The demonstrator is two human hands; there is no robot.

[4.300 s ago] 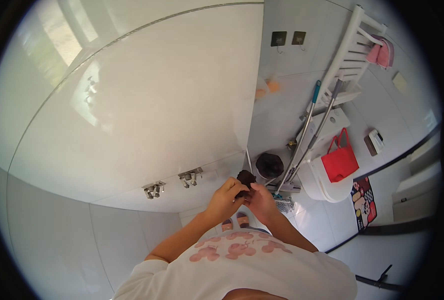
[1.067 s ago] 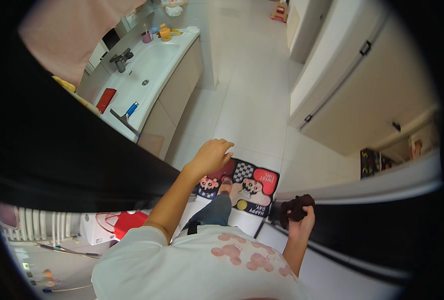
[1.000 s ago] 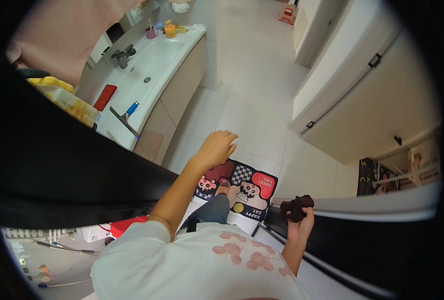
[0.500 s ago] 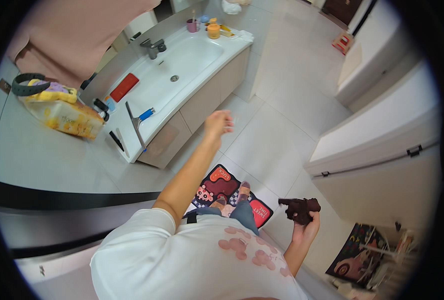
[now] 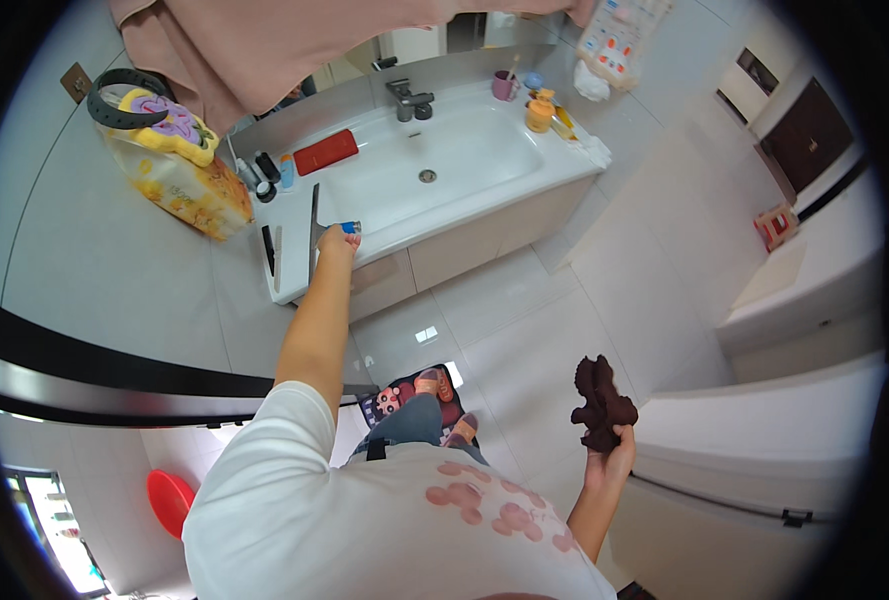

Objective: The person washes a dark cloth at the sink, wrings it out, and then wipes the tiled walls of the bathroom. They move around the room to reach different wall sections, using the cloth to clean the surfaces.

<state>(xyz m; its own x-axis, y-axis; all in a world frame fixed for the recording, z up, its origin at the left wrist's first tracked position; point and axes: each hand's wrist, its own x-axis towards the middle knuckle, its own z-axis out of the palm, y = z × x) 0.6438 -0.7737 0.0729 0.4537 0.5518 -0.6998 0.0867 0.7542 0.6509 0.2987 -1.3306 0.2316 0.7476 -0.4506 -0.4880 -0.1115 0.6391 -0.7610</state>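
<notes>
My left hand point(image 5: 337, 242) reaches to the front edge of the washbasin counter, its fingers closed round the blue handle of a squeegee point(image 5: 315, 215). The squeegee's long dark blade lies across the counter's left end, and part of the handle is hidden by my fingers. Off to the right, my right hand point(image 5: 609, 462) is closed on the lower part of a bunched dark brown cloth point(image 5: 598, 402), held up in the air away from the counter.
The white basin point(image 5: 464, 150) has a dark grey tap point(image 5: 409, 101) behind it. A red flat case point(image 5: 326, 152) and small bottles point(image 5: 267, 167) stand left. A yellow pump bottle point(image 5: 540, 112) is at the right. A patterned mat point(image 5: 448, 400) lies under my feet.
My left hand has gone from the air beside the counter to the squeegee and taken its handle. My right hand still holds the brown cloth, now more upright. The view has turned.
</notes>
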